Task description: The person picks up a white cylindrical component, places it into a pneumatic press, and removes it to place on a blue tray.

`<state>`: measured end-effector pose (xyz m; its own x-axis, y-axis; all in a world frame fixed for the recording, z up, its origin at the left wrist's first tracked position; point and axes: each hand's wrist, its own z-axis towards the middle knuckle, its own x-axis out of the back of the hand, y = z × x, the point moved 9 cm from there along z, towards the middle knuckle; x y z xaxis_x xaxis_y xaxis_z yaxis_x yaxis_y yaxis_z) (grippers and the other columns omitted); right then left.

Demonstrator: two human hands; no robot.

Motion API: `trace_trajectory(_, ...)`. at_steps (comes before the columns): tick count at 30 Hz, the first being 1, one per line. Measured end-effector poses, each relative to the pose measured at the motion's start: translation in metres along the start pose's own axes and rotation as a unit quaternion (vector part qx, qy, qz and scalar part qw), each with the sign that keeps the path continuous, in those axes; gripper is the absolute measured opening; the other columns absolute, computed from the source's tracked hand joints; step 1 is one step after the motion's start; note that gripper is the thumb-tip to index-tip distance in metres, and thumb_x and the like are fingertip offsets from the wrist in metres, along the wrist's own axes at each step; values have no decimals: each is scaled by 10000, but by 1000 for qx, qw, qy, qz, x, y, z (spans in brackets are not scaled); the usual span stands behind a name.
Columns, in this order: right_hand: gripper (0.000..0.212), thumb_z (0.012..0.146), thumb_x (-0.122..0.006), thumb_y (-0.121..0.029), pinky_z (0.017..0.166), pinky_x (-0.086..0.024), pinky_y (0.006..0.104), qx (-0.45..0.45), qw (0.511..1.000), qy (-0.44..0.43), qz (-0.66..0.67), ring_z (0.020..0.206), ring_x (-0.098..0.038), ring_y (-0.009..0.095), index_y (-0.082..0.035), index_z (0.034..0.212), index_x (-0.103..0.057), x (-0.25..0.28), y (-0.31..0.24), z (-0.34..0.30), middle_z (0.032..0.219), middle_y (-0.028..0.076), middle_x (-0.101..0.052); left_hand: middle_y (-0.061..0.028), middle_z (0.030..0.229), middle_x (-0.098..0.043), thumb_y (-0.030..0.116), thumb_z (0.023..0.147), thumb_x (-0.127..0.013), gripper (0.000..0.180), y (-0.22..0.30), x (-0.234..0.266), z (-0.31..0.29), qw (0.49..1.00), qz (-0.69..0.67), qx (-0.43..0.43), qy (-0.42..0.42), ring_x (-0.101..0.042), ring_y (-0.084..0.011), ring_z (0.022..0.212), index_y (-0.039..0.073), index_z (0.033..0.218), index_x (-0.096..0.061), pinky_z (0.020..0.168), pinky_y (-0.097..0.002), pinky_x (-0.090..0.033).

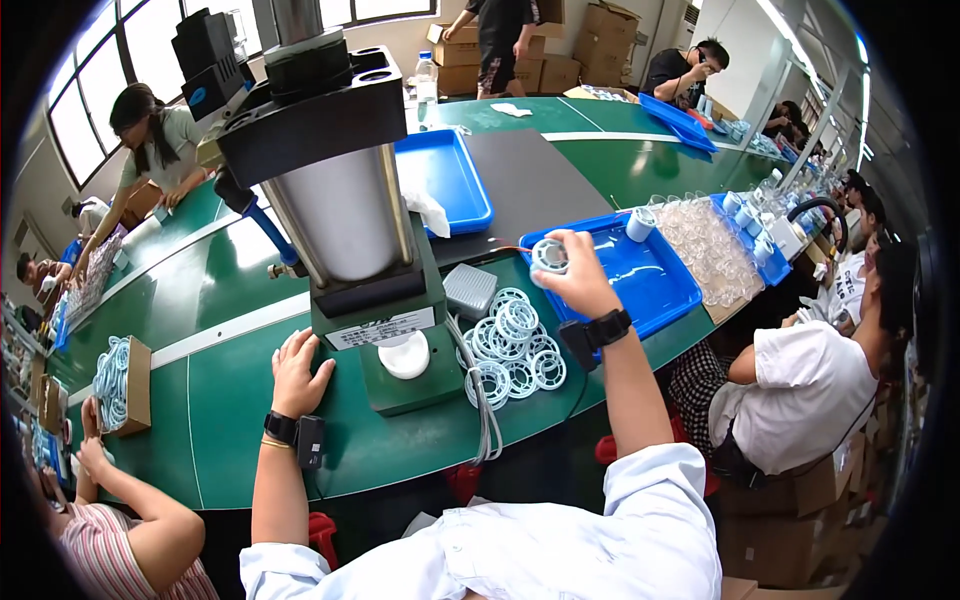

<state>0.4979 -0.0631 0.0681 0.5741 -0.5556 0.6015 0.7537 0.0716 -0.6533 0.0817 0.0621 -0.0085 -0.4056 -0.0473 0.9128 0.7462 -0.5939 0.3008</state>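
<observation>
While the left hand (297,378) lay spread, the right grip (582,280) pinched a round part (548,257).
Rings (512,345) lay by the surface's (235,450) near edge.

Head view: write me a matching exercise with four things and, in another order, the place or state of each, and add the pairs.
Things:
1. Left hand
2. Right hand
3. Light-blue plastic rings
4. White round pad

Places or states:
A. Heaped loosely to the right of the press
B. Resting on the green tabletop, holding nothing
C. On the green press base
D. Gripping a round part between its fingers

Pairs: 1-B, 2-D, 3-A, 4-C
</observation>
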Motion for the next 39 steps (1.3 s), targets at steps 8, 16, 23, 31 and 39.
trace_trajectory(8, 621, 609, -760, -396, 1016, -302, 479, -151, 931, 38, -329, 1226, -386, 321, -176, 1160, -575, 68, 156, 48, 1252, 91, -485, -89, 1274, -504, 309, 803, -615, 453, -1, 17, -13, 999, 26, 19, 32, -409, -296, 1231, 114, 1208, -553, 1030, -481, -253)
trace_trajectory(16, 629, 851, -627, -317, 1030, -329, 369, -110, 987, 51, -104, 1209, -447, 297, 3, 1341, -397, 131, 261, 46, 1302, 188, -481, -78, 1264, -493, 329, 828, -589, 454, 23, 7, 7, 999, -28, -4, 33, -400, -268, 1237, 137, 1235, -525, 1027, -527, -253)
trace_trajectory(23, 341, 945, -487, -174, 1018, -316, 329, -13, 984, -50, 169, 1136, -479, 207, 22, 1224, -499, -6, 6, -33, 1210, 131, -532, -67, 1267, -474, 314, 813, -611, 446, 9, 17, -12, 998, -31, 45, 12, -368, -262, 1264, 145, 1217, -525, 1041, -577, -234)
trace_trajectory(31, 286, 917, -566, -216, 851, -439, 342, -56, 992, -81, 74, 941, -555, 269, 5, 1097, -571, -33, -40, -55, 1049, 177, -594, -69, 1256, -485, 290, 764, -663, 473, 10, 10, -11, 994, -89, 56, 11, -366, -243, 1272, 142, 1199, -554, 1063, -581, -220)
trace_trajectory(39, 233, 897, -594, -212, 765, -461, 347, -74, 996, -56, -8, 810, -572, 265, 5, 975, -621, -22, -36, -50, 892, 154, -626, -72, 1282, -458, 280, 796, -641, 461, 12, 16, -11, 994, -81, 65, -16, -358, -246, 1283, 132, 1219, -532, 1069, -573, -219)
